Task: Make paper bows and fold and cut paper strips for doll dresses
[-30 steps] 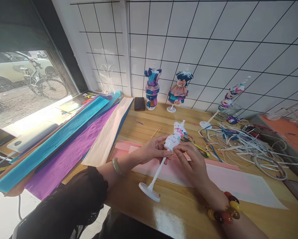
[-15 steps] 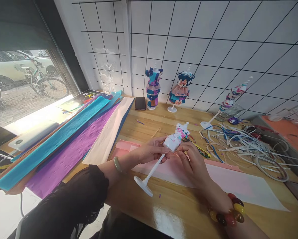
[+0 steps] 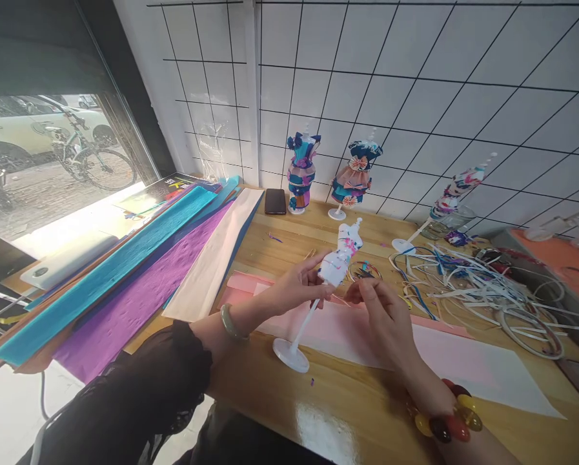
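A small white dress-form mannequin (image 3: 336, 261), flecked with pink and blue, tilts over the table on its white stand. My left hand (image 3: 294, 285) is closed around the bottom of its torso, where the rod begins. The round base hangs towards me, lower down. Just right of the torso, my right hand (image 3: 386, 316) is apart from it with curled fingers pressed together; whatever they hold, if anything, is hidden. Pink and white paper sheets (image 3: 463, 361) lie beneath both hands. Behind the right fingers is a coil of thin cord (image 3: 361, 268).
Two dressed mannequins (image 3: 301, 171) and a phone (image 3: 275, 201) stand or lie by the tiled wall. Another flecked mannequin (image 3: 458, 190) leans at the right, beside tangled strips (image 3: 473, 278). Long blue, purple and cream paper sheets (image 3: 148, 284) cover the table's left side.
The mannequin has turned and become more upright in my left hand, its base shifting right. My right hand has drawn away from the torso, a little to the right.
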Tool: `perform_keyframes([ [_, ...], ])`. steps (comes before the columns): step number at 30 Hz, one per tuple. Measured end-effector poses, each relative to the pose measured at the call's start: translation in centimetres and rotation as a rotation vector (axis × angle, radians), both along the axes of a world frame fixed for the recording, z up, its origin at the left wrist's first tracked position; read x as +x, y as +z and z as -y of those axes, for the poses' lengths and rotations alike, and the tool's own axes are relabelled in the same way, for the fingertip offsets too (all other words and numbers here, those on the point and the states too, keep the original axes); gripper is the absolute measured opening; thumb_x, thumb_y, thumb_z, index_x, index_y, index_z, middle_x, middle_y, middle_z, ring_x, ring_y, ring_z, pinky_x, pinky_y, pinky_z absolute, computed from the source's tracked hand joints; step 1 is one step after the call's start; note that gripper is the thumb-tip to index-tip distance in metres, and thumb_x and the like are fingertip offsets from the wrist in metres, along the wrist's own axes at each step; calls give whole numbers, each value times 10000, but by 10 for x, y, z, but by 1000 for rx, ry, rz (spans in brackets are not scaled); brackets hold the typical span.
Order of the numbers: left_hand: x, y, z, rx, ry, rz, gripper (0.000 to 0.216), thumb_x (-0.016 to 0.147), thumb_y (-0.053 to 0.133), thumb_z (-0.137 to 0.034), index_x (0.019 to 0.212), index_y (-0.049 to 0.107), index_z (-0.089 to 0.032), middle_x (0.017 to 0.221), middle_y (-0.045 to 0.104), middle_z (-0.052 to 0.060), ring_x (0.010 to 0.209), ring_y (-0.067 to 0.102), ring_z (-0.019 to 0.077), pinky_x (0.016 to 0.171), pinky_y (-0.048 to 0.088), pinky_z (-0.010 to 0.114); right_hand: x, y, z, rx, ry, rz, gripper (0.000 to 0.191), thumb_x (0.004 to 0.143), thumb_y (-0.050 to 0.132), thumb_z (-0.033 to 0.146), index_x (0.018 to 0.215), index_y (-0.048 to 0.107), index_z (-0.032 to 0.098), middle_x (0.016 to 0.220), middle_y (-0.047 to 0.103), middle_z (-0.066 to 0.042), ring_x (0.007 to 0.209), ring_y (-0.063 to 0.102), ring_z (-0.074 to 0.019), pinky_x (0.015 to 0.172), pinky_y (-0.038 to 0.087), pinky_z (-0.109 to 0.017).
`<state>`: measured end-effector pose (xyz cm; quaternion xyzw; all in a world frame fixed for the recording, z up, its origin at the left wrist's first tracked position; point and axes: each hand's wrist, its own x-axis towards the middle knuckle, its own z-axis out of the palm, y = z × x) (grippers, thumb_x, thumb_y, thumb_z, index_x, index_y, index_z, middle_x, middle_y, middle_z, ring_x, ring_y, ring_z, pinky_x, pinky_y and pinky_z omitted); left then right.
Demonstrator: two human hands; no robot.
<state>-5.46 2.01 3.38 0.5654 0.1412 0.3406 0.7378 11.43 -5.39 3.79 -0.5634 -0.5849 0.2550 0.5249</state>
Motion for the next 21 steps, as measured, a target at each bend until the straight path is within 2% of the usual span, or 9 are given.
perform_keyframes([
  [2, 0, -1, 1, 39, 3, -40, 828, 721, 696, -266, 1420, 252, -272, 772, 542, -4, 624, 503, 84, 534, 450, 208, -2, 1, 0, -52, 73, 71, 329, 889, 443, 424, 708, 594, 194, 682, 616, -33, 665, 566, -169, 617, 449, -300],
  [5, 1, -2, 3, 68, 10, -81, 865, 713, 705, -275, 1432, 225, -256, 796, 564, 5, 645, 506, 90, 536, 449, 206, -6, 1, 2, -62, 103, 163, 297, 876, 473, 414, 715, 593, 196, 699, 623, -29, 682, 564, -173, 617, 427, -298],
  [9, 1, 1, 6, 38, -5, -92, 931, 709, 711, -261, 1450, 147, -253, 765, 579, -6, 611, 505, 84, 537, 449, 219, -8, 2, 4, 33, 109, 206, 237, 893, 462, 331, 747, 600, 203, 737, 618, -24, 708, 560, -164, 650, 422, -295],
  [14, 0, 0, 5, -57, -83, 17, 955, 766, 667, -250, 1453, 3, -280, 763, 611, 3, 543, 529, 82, 531, 428, 235, -8, 4, 5, 145, 101, 201, 197, 887, 468, 256, 780, 627, 212, 819, 644, -43, 777, 586, -182, 719, 441, -320],
  [21, 0, -3, 3, -195, -148, 123, 888, 767, 669, -281, 1447, 98, -290, 756, 641, 21, 527, 567, 106, 509, 408, 236, -9, 8, 6, 228, 91, 192, 177, 878, 474, 210, 782, 623, 223, 847, 644, -53, 794, 588, -187, 726, 444, -332],
])
